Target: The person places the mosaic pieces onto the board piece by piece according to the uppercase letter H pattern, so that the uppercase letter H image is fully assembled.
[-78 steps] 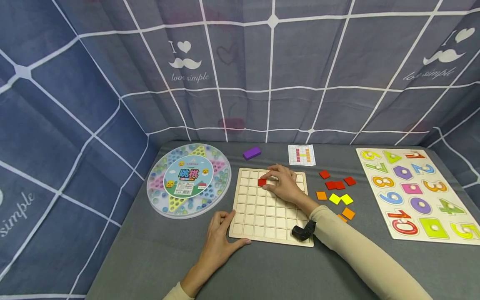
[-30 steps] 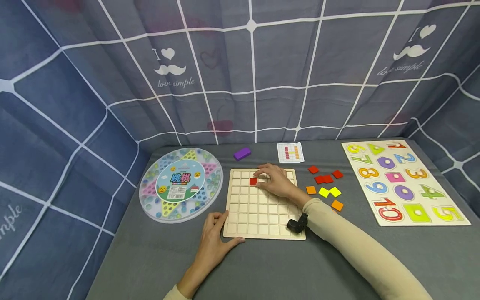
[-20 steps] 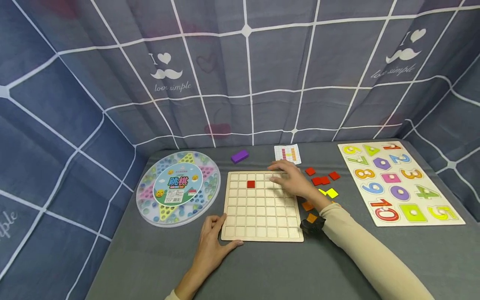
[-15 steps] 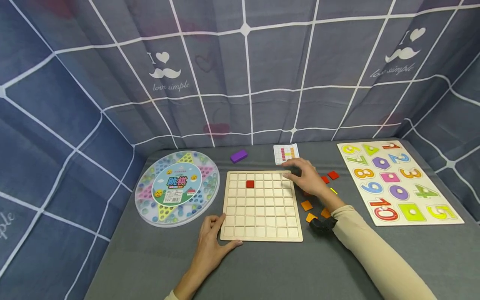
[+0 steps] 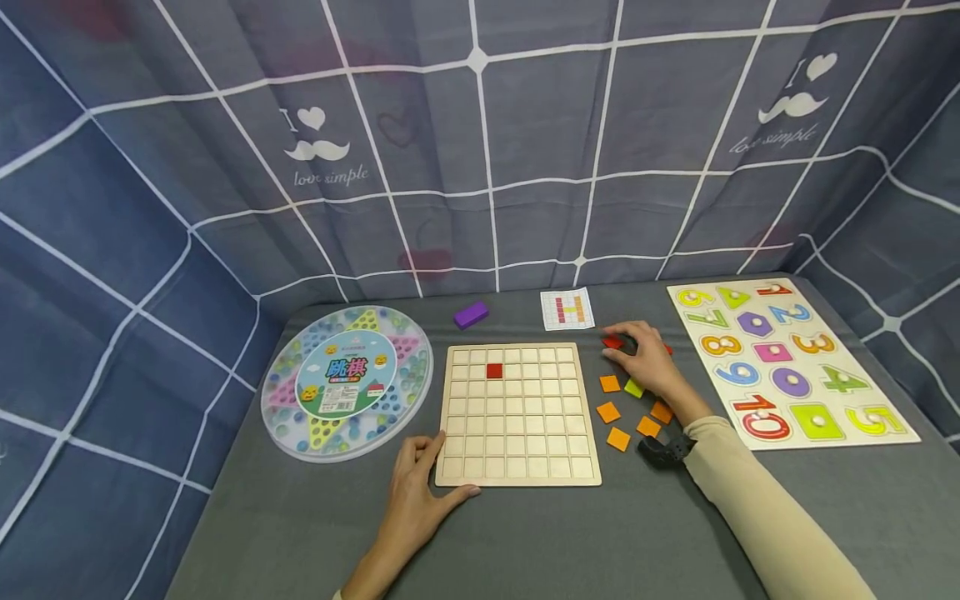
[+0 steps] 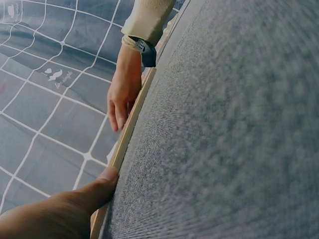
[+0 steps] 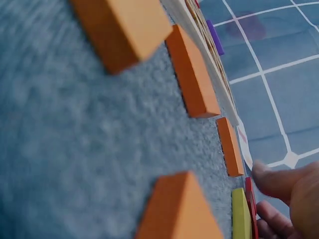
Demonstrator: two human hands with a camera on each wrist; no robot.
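My left hand (image 5: 414, 492) braces the near left corner of a wooden grid board (image 5: 517, 425). Its thumb lies along the front edge, and the fingers touch the left side. One red square tile (image 5: 494, 371) sits in a cell of the second row from the back. To the right of the board, my right hand (image 5: 647, 358) is over the loose tiles, thumb and index finger spread on either side of a red tile (image 5: 612, 342). In the right wrist view, the thumb stands apart from the red tile (image 7: 251, 206). My palm partly hides other red tiles.
Several orange tiles (image 5: 609, 412) and a yellow-green tile (image 5: 633, 388) lie right of the board. Behind are a pattern card (image 5: 567, 309) and a purple block (image 5: 471, 315). A round marble game (image 5: 285, 417) stands left, a number puzzle board (image 5: 757, 333) right.
My right hand has left the red tile lying in the grid and moved right, off the board, to the loose red tiles. The left hand stays at the corner; the head view has shifted slightly.
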